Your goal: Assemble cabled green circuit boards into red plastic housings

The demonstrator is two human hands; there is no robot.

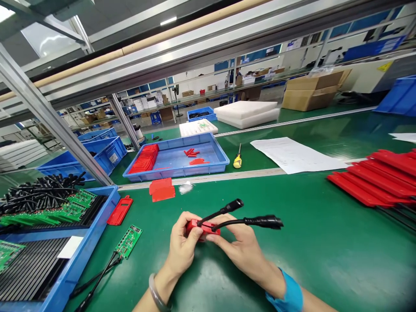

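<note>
Both my hands grip a red plastic housing (214,232) above the green bench top. My left hand (184,243) pinches its left end, with the thumb on the near side. My right hand (238,242) closes on the right end. Two black cables come out of the housing's end and point right, a shorter cable with a round connector (235,204) and a longer one with a thicker connector (266,221). The far side of the housing is hidden by my fingers. To the left lies a green circuit board (129,241) with black cables. Near it rests a red housing part (120,210).
A blue bin (100,208) with circuit boards and cables stands left. Behind my hands, a blue tray (175,174) holds red parts. Red plates (161,190), a yellow screwdriver (238,161) and a paper sheet (295,155) lie around. Red housings (373,186) are stacked right.
</note>
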